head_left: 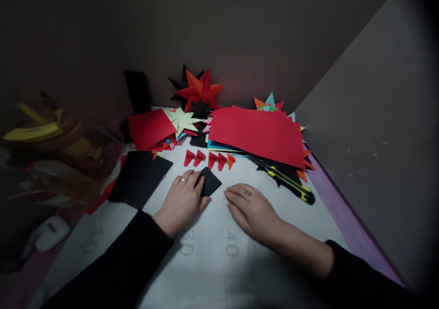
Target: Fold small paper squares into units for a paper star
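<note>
My left hand (185,197) rests on a small black paper square (211,182) and holds its left side against the white sheet, the thumb near its lower edge. To the right, my right hand (252,210) lies on the sheet with its fingers stretched out and nothing in it, a little apart from the square. Just beyond the square is a row of small folded red paper pieces (212,161), with an orange folded piece (231,161) at its right end.
A yellow and black utility knife (291,185) lies right of my right hand. Behind it is a stack of red paper (257,133). Larger black paper (139,178) lies at left. Folded stars (200,88) stand by the wall. A white case (52,233) sits at lower left.
</note>
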A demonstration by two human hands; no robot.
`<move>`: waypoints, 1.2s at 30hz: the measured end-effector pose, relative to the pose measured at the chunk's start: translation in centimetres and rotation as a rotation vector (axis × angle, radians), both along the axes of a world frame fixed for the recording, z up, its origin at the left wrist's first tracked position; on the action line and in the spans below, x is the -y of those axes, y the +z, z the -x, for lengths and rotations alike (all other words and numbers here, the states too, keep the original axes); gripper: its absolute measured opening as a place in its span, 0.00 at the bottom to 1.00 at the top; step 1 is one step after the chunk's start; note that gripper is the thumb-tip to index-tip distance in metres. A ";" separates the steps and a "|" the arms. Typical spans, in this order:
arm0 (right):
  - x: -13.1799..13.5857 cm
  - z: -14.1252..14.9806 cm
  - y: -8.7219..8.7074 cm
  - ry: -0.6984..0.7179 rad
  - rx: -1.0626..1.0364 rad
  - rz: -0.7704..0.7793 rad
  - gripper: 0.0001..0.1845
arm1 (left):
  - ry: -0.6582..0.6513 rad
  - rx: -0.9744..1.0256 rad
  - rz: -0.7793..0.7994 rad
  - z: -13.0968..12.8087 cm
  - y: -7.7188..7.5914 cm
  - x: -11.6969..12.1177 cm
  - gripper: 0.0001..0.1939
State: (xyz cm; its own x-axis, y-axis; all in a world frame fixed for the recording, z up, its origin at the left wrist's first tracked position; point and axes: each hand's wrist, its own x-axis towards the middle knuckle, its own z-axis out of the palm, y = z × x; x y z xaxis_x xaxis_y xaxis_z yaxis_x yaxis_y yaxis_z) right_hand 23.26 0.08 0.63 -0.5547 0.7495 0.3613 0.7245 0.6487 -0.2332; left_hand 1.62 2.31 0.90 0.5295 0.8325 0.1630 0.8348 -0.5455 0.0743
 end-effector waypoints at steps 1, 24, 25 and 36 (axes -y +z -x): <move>-0.2 0.5 -0.5 0.064 0.009 0.013 0.18 | -0.049 -0.004 -0.011 0.2 -0.3 0.0 0.21; -2.1 0.7 -2.3 -0.114 0.211 -0.007 0.17 | -0.221 -0.151 -0.176 -0.5 -1.1 3.7 0.20; -2.1 0.6 -2.3 -0.139 0.212 0.002 0.17 | -0.222 -0.157 -0.166 -0.4 -1.1 3.7 0.20; -4.9 -9.7 -0.8 -0.638 0.220 0.085 0.22 | -0.211 0.041 -0.017 1.0 0.7 2.2 0.18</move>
